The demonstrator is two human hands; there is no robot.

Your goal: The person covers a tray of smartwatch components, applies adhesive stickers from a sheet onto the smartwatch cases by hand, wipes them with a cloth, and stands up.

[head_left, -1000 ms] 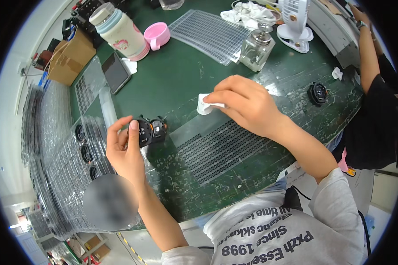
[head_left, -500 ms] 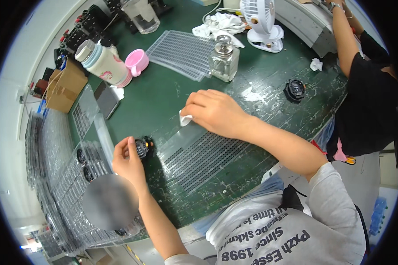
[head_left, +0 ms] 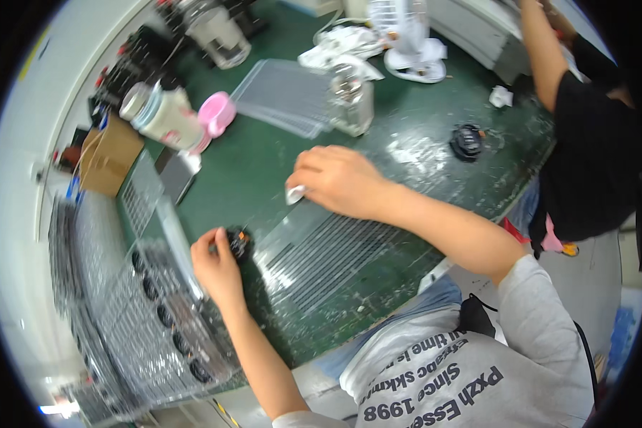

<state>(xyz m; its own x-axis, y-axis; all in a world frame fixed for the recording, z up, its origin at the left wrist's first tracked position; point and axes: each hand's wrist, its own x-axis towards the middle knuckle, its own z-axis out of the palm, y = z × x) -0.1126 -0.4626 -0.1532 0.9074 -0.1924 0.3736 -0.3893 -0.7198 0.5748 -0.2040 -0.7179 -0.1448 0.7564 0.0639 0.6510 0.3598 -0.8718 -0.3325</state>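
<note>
My left hand (head_left: pixel 217 264) has its fingers curled in at the left edge of a black round part (head_left: pixel 240 244) with an orange spot, which sits on the green bench. The fingertips seem to grip that edge, though the contact is partly hidden. Between the thumb and fingers of my right hand (head_left: pixel 339 178) is a crumpled white wipe (head_left: pixel 294 193). This hand is above the upper edge of a clear sheet (head_left: pixel 328 260) with rows of small dark marks, lying flat nearest me. Motion blur softens the details.
Plastic trays (head_left: pixel 150 328) with black round parts line the left. Further off are a phone (head_left: pixel 175 175), bottle (head_left: pixel 162 118), pink cup (head_left: pixel 216 114), second clear sheet (head_left: pixel 282 96), glass dispenser (head_left: pixel 351 103) and white fan (head_left: pixel 410 50). Another black part (head_left: pixel 467 143) lies near a person (head_left: pixel 585 150) at right.
The whole view has turned slightly, so the bench things sit a little differently in the picture. Both hands stay at about the same places on the bench, the wipe still in the right.
</note>
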